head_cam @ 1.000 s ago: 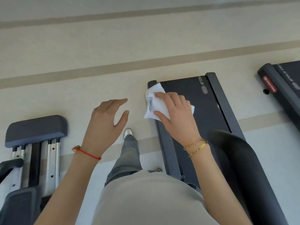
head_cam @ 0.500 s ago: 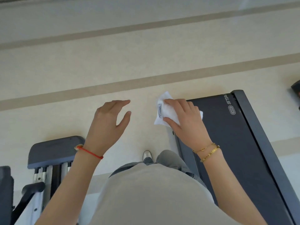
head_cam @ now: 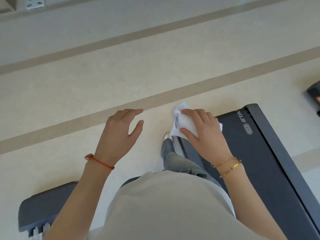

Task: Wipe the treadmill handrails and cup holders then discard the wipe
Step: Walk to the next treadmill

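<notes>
Soft, even daylight fills the scene, bright without glare, and the pale floor (head_cam: pixel 121 80) shows only a faint shadow beside the person's leg (head_cam: pixel 170 153). The wide-angle lens bends the tan floor stripes (head_cam: pixel 155 101) and slants the treadmill deck (head_cam: pixel 259 153) steeply toward the right edge. Focus is fair at the centre, where the print on the white wipe (head_cam: pixel 181 122) stays too small to read, and softens toward the corners, with the wall outlet (head_cam: pixel 34 3) at top left slightly smeared.
</notes>
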Available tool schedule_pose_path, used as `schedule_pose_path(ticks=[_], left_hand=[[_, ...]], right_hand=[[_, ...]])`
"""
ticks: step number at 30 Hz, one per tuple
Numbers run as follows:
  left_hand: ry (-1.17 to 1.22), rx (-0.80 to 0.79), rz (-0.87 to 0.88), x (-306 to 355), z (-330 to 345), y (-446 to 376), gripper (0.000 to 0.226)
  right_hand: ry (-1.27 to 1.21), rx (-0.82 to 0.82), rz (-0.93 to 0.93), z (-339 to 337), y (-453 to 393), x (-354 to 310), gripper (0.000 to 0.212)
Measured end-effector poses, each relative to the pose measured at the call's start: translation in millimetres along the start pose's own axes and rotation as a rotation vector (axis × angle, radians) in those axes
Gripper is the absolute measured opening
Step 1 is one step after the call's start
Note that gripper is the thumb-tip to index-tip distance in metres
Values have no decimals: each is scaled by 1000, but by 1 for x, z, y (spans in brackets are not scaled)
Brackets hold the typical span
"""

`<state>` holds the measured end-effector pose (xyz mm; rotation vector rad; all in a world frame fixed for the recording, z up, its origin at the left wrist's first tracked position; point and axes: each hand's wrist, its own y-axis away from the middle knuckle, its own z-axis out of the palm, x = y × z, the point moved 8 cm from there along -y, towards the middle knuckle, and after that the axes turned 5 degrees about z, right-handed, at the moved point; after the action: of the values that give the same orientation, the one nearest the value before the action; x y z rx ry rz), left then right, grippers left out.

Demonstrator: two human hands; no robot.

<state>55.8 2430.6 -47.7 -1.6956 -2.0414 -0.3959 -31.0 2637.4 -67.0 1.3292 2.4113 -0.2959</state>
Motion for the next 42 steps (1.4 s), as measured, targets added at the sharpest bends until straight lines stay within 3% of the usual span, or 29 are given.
schedule_pose_path(ticks=[13,25,30,42], left_hand=[[22,-64,178,23,7,-295,31],[72,-218,426,62,60,-537,30],[67,-309,606,103,84,-645,30],[91,-589,962,224,178,-791,30]], right_hand=[[-19,112,143,-73,-235,94,43],[-40,249,440,-100,-375,204,42],[-64,355,576,-128,-440,252,42],[-97,473,963,-173,-479,361,41]])
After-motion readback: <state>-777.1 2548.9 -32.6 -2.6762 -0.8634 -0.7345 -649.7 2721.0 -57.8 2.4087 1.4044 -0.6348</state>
